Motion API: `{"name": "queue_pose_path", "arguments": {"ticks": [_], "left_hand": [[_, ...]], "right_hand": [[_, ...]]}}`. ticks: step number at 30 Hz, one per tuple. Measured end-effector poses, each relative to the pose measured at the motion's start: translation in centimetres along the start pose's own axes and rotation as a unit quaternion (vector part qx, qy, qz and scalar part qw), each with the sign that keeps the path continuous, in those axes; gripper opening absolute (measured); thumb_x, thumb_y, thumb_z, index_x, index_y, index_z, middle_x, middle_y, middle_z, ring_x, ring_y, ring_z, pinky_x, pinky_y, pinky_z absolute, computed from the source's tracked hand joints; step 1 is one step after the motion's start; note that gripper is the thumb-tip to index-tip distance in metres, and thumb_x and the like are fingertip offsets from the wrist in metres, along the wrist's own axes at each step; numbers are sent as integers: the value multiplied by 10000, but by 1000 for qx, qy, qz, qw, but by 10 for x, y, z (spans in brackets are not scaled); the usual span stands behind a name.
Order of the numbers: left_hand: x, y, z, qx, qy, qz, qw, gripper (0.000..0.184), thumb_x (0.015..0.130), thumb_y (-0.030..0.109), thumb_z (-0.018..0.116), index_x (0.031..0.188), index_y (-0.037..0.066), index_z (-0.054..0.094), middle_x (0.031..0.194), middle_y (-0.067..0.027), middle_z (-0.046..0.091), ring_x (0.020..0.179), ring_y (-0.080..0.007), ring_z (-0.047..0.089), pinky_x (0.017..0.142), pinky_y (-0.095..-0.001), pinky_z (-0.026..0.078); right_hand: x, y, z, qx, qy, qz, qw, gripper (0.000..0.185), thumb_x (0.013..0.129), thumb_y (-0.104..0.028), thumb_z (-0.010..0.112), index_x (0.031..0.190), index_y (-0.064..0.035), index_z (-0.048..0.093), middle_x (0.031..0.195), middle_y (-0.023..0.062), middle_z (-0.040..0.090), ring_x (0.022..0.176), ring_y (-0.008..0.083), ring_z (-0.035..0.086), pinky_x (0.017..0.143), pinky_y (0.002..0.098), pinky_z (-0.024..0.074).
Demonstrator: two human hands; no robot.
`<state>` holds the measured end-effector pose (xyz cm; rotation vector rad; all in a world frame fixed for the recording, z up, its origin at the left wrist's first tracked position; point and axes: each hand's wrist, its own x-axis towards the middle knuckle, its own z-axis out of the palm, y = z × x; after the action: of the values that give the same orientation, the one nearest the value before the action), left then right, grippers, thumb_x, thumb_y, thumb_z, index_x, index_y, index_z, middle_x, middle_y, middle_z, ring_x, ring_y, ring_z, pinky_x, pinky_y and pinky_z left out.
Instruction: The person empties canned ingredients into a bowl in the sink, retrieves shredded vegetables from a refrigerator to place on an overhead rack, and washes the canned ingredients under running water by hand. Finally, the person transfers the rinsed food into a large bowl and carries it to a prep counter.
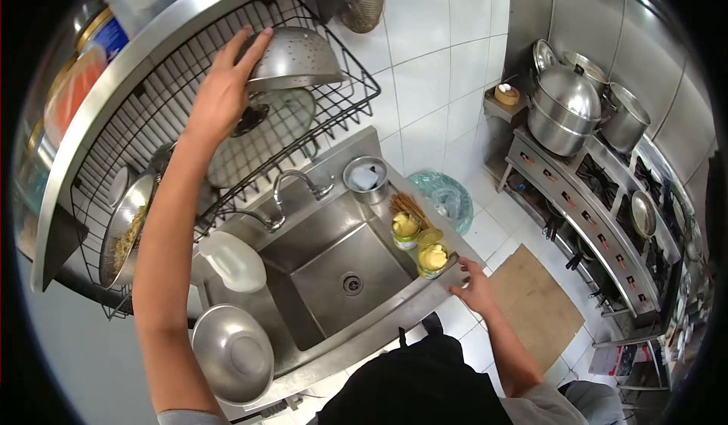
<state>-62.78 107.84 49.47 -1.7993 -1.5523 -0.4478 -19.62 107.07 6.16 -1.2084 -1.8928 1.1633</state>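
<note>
My left hand is raised to the black wire rack, its fingers wrapped on the side of a steel colander turned upside down. Below the colander, a glass lid with a dark knob lies in the rack. At the sink's right edge is my right hand, fingers apart and holding nothing. Close to it, two containers with yellow contents, one nearer and one farther, stand on the sink rim beside a bundle of thin brown sticks.
The steel sink is below me. A white jug and a steel bowl lie on its left side, a small steel pot behind. A pan hangs at left. Right: stove with large pots, cardboard on the floor.
</note>
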Motion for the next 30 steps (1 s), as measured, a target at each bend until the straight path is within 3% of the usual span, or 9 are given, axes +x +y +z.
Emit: {"name": "queue_pose_path", "arguments": {"ticks": [6, 10, 16, 19, 20, 21, 24, 25, 30], "left_hand": [[-27, 34, -60, 61, 143, 50, 987, 719, 753, -95, 629, 1439, 83, 506, 1484, -152, 475, 1381, -328, 440, 1166, -407, 312], [-125, 72, -128, 11, 237, -96, 967, 679, 898, 99, 671, 1479, -60, 357, 1476, -217, 448, 1332, -356, 469, 1107, -492, 417], [-316, 134, -183, 244, 166, -277, 914, 506, 997, 278, 525, 1388, -37, 466, 1386, -209, 522, 1213, -341, 540, 1027, -482, 461], [-478, 159, -137, 201, -87, -455, 863, 430, 1015, 268, 474, 1325, -22, 548, 1325, -192, 577, 1128, -313, 591, 983, -468, 473], [-450, 190, -90, 21, 79, -602, 794, 369, 998, 224, 499, 1239, -41, 589, 1204, -175, 625, 1060, -295, 591, 932, -416, 471], [-402, 211, -60, -30, 14, -698, 715, 337, 975, 194, 514, 1185, -56, 598, 1115, -153, 637, 1019, -276, 584, 911, -396, 458], [-495, 185, 70, -295, 69, -789, 535, 186, 893, 64, 584, 1055, -28, 599, 919, -15, 598, 772, -130, 510, 666, -299, 426], [-444, 186, 82, -350, 86, -738, 571, 266, 871, 42, 605, 1126, -34, 598, 956, -30, 621, 798, -127, 526, 674, -267, 442], [-484, 174, 207, -423, -24, -834, 353, 381, 867, 23, 592, 1240, -48, 562, 1061, -186, 667, 866, -317, 706, 622, -444, 623]], "right_hand": [[44, 13, 24, -75, -36, -78, 994, 943, 637, -229, 882, 1413, 13, 405, 1356, 245, 490, 1263, 405, 454, 1082, 454, 387], [61, 31, 34, -92, -49, -140, 985, 979, 579, -226, 918, 1395, 7, 431, 1349, 224, 502, 1234, 391, 475, 1061, 438, 399], [68, 17, 30, -59, -82, -73, 992, 943, 554, -244, 932, 1347, -19, 474, 1253, 197, 547, 1174, 382, 495, 1034, 447, 410], [68, 26, 37, -74, -50, -123, 988, 930, 558, -248, 923, 1341, -7, 484, 1184, 194, 561, 1135, 386, 496, 1003, 459, 420], [69, 24, 40, -76, -65, -132, 986, 930, 558, -248, 923, 1341, -7, 484, 1184, 194, 561, 1135, 386, 496, 1003, 459, 420], [69, 23, 42, -91, -50, -110, 988, 936, 542, -259, 931, 1326, 1, 491, 1177, 198, 561, 1128, 388, 500, 995, 459, 422], [67, 35, 49, -109, -32, -138, 984, 939, 520, -284, 944, 1285, 18, 492, 1167, 199, 549, 1109, 395, 508, 973, 466, 428], [65, 34, 49, -108, -11, -139, 984, 928, 523, -285, 944, 1272, 16, 486, 1166, 201, 540, 1106, 396, 507, 968, 469, 428], [67, 4, 48, -69, -37, -155, 985, 929, 531, -273, 943, 1261, 3, 438, 1123, 197, 513, 1106, 400, 499, 971, 464, 429]]}}
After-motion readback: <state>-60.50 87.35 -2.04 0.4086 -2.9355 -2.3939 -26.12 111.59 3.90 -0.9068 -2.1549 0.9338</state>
